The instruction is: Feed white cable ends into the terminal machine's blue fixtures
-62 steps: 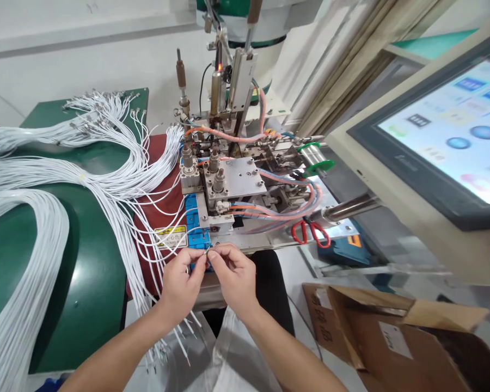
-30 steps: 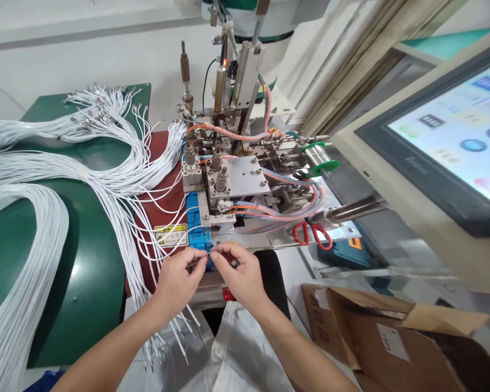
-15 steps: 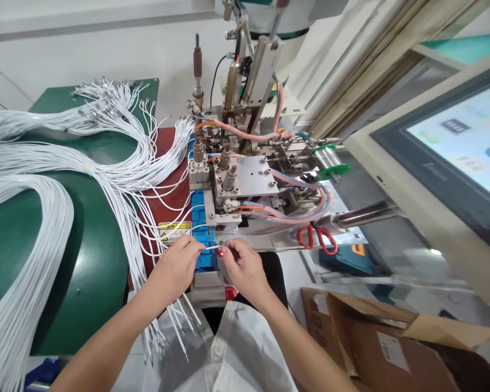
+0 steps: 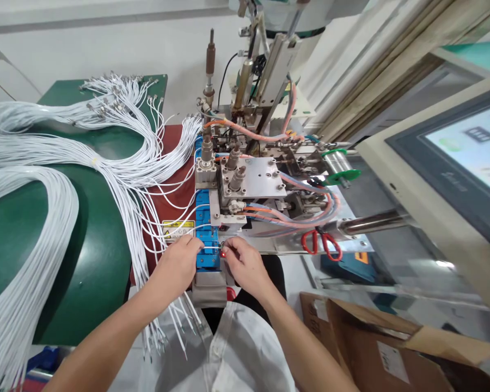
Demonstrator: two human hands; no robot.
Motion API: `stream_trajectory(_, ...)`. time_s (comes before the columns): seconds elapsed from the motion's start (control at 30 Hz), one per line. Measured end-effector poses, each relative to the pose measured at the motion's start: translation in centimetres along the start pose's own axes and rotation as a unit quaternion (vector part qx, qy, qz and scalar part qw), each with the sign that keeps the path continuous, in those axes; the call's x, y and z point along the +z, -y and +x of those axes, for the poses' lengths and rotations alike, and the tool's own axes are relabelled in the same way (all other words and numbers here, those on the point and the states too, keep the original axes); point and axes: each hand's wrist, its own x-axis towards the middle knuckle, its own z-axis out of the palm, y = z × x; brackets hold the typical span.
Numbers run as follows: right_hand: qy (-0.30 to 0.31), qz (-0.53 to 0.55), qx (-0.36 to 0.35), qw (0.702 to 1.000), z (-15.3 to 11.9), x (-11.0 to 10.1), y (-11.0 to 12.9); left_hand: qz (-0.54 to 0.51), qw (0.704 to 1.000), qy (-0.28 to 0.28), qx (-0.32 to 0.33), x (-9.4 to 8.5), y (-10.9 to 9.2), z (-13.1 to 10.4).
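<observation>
My left hand (image 4: 178, 265) pinches a thin white wire (image 4: 210, 247) and lays it across the blue fixture (image 4: 206, 239) at the machine's front edge. My right hand (image 4: 243, 263) pinches the same wire's tip just right of the fixture, where a small red light glows by my fingertips. Behind the hands stands the metal machine (image 4: 249, 179) with its cylinders and pink and orange hoses. More white wires (image 4: 139, 174) fan from the left onto the red pad (image 4: 175, 193) beside the fixture.
Large bundles of white wires (image 4: 28, 218) lie on the green table (image 4: 90, 261) at left. Red-handled scissors (image 4: 322, 243) rest on the machine plate. A touch screen (image 4: 465, 158) stands at right, and an open cardboard box (image 4: 375, 343) sits below it.
Both hands moved forward from in front of the fixture and set the wire down onto the blue fixture. A red light now glows at my right fingertips. The camera shifted left.
</observation>
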Motion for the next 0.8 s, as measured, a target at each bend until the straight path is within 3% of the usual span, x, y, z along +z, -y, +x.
stream_trajectory(0.17,-0.017,-0.002,-0.029,0.999,0.3,0.9,-0.3,0.005,1.0,-0.014,0.022,0.3,0.0,0.0)
stream_trajectory(0.33,-0.093,0.046,0.026,0.994,0.1,3.2,-0.7,0.077,0.997,-0.014,0.026,-0.1,-1.2,-0.4)
stream_trajectory(0.47,-0.095,0.068,0.051,0.992,0.0,3.5,-0.9,0.147,0.988,-0.013,0.046,-1.1,-1.9,-0.5)
stream_trajectory(0.63,-0.08,0.118,0.063,0.988,0.1,2.8,-1.4,0.179,0.98,-0.088,0.014,-1.4,0.0,-0.2)
stream_trajectory(0.8,-0.115,0.22,0.08,0.965,-0.1,1.9,-2.1,0.143,0.989,-0.021,0.023,-0.4,2.4,0.0)
